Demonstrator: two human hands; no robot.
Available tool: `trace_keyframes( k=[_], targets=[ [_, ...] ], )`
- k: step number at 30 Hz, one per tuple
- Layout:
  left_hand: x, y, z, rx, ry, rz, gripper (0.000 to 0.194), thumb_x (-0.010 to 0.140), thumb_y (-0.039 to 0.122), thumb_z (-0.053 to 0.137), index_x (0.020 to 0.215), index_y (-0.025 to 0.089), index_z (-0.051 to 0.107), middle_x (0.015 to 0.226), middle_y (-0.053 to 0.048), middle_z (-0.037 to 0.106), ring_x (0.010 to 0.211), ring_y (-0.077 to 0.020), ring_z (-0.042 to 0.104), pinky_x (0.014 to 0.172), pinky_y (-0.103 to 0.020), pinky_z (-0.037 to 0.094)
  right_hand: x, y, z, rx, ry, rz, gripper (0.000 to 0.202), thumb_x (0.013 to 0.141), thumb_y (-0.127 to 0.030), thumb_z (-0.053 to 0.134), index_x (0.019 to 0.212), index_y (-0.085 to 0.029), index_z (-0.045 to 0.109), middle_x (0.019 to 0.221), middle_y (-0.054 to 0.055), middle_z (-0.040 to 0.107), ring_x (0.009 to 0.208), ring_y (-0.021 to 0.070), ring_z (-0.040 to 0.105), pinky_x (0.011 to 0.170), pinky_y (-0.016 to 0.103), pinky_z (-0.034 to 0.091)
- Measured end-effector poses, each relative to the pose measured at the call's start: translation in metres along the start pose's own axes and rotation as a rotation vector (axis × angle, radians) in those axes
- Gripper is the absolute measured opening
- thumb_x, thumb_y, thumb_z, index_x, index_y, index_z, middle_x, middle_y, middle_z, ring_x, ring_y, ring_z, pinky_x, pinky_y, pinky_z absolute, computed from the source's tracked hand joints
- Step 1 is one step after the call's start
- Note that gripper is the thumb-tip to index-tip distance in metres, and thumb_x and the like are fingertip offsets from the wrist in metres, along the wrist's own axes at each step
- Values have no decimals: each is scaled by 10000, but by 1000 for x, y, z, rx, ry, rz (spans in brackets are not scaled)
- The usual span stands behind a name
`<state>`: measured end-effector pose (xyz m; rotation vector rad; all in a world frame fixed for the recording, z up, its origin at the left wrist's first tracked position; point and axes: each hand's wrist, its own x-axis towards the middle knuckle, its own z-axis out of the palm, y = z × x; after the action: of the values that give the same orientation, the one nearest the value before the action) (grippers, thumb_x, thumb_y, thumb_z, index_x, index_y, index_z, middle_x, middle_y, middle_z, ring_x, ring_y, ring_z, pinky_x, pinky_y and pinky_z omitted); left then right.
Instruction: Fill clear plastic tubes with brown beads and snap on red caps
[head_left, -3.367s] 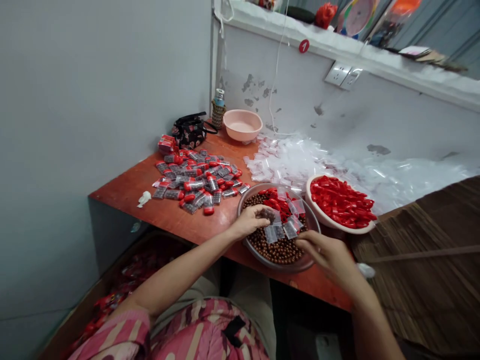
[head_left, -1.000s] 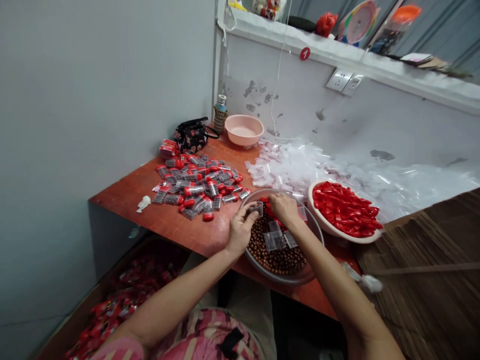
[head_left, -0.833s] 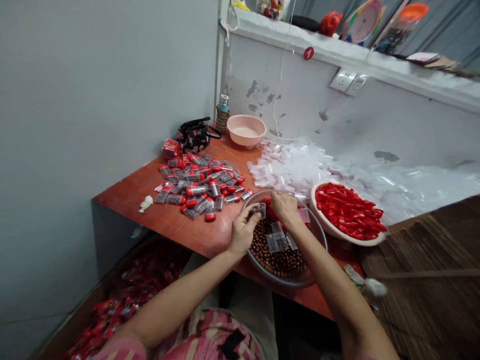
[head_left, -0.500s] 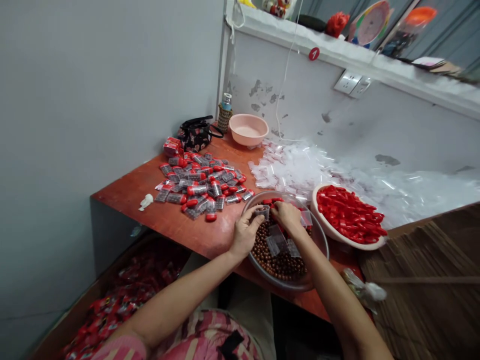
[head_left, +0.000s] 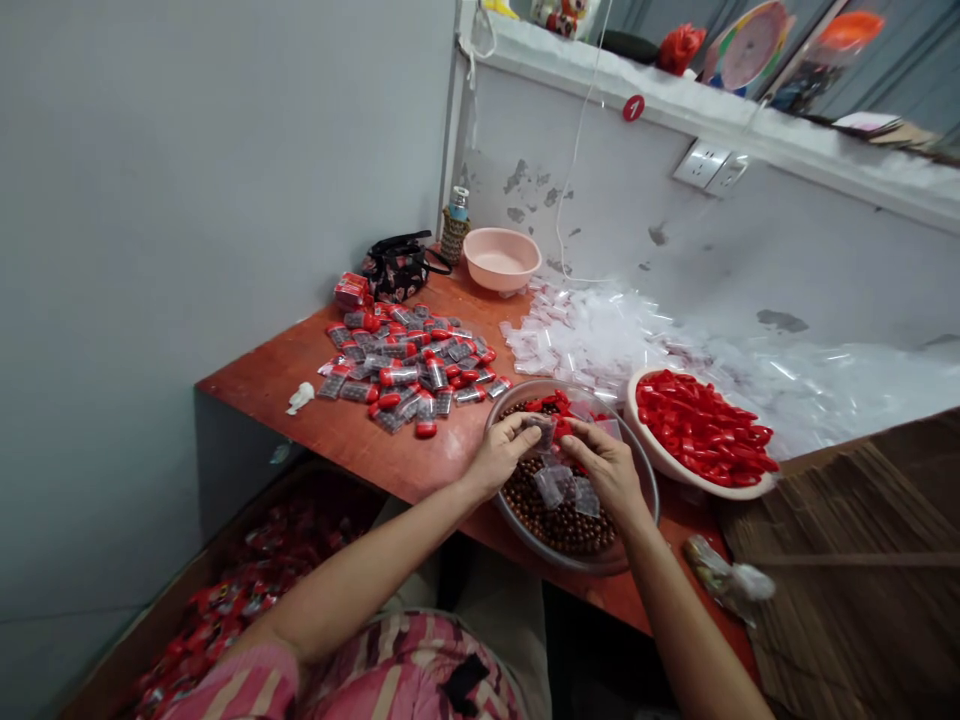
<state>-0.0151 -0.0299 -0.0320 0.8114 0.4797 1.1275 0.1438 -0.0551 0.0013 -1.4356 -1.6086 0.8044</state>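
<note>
My left hand (head_left: 496,458) pinches a small clear plastic case (head_left: 543,431) over the basin, its contents looking dark. Close against the case's right end, my right hand (head_left: 607,470) has its fingertips on a red cap (head_left: 562,428); the fingers partly cover where the two meet. Beneath both hands is a round grey basin (head_left: 654,500) of brown beads (head_left: 559,528). On the beads lie a clear case (head_left: 553,486) and another clear piece (head_left: 586,497), with loose red caps (head_left: 551,402) toward the basin's far side.
Capped cases (head_left: 401,376) are heaped left of the basin. Clear empty cases (head_left: 592,330) spread along the wall. A white bowl (head_left: 637,420) of red caps stands right, near stacked cardboard (head_left: 847,560). Behind are a pink bowl (head_left: 501,262), a floral bag (head_left: 397,270) and a bottle (head_left: 457,215).
My right hand has come up from the red caps in the basin to the case, bringing a red cap. My left hand still holds the case, shifted slightly right.
</note>
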Motion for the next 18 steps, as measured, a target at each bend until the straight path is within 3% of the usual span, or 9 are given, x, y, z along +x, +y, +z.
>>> trace_keyframes(
  k=[2,9,13,18],
  targets=[
    [-2,1,0,-14,6,-10,355,670,344,684,950,136,619,982,-74,638,862,-180,600,764,-318,509,-5,-1,6,27,-11,-2,403,801,-381,524,1153,-187,534,842,44,674,650,169,616,610,311,505],
    [-1,-1,-3,159,-49,58,323,707,336,645,959,133,629,967,-73,647,881,-188,599,806,-324,489,-12,-4,3,-438,84,-357,314,828,-305,511,1128,-231,562,1057,74,609,969,201,571,841,351,459],
    [-5,2,-1,384,-142,133,294,765,311,582,998,142,640,991,-71,658,908,-190,602,837,-304,468,-15,-7,-13,-442,52,-397,304,845,-256,496,1146,-232,527,1079,65,600,993,185,558,865,344,448],
    [-10,4,4,594,-144,240,253,778,257,555,990,174,665,988,-40,678,920,-181,608,865,-279,443,-18,-23,-26,-457,0,-453,265,842,-235,504,1106,-223,530,1022,61,603,942,177,568,822,320,462]
  ],
)
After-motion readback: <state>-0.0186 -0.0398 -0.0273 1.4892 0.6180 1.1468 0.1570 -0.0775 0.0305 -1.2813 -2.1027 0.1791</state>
